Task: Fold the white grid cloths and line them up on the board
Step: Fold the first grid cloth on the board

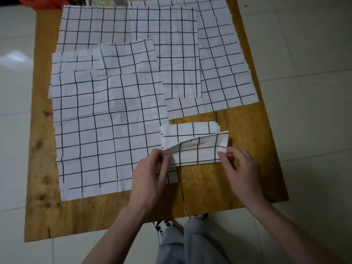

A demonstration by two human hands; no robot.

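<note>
The head view looks down on a brown wooden board [209,187] lying on a pale tiled floor [304,92]. Near the board's front edge, right of its middle, lies a small folded white cloth with a black grid [198,147], a narrow strip partly doubled over itself. The left hand [150,176] pinches the strip's left end, thumb and fingers curled on the raised fold, so its grip is closed on the cloth. The right hand [238,168] pinches the strip's right end between thumb and fingertips, its grip likewise closed on the cloth.

A large flat white grid cloth [106,130] covers the board's left half, reaching close to the front edge, and the left hand overlaps its right edge. A second spread white grid cloth [133,25] lies along the far edge, partly under the first. More white grid cloths, overlapping [222,73], lie toward the far right corner.

Below the board's front edge are grey trouser legs [186,241] and a black-and-white patterned shoe [163,223]. Something orange-red [38,1] shows beyond the far left corner.
</note>
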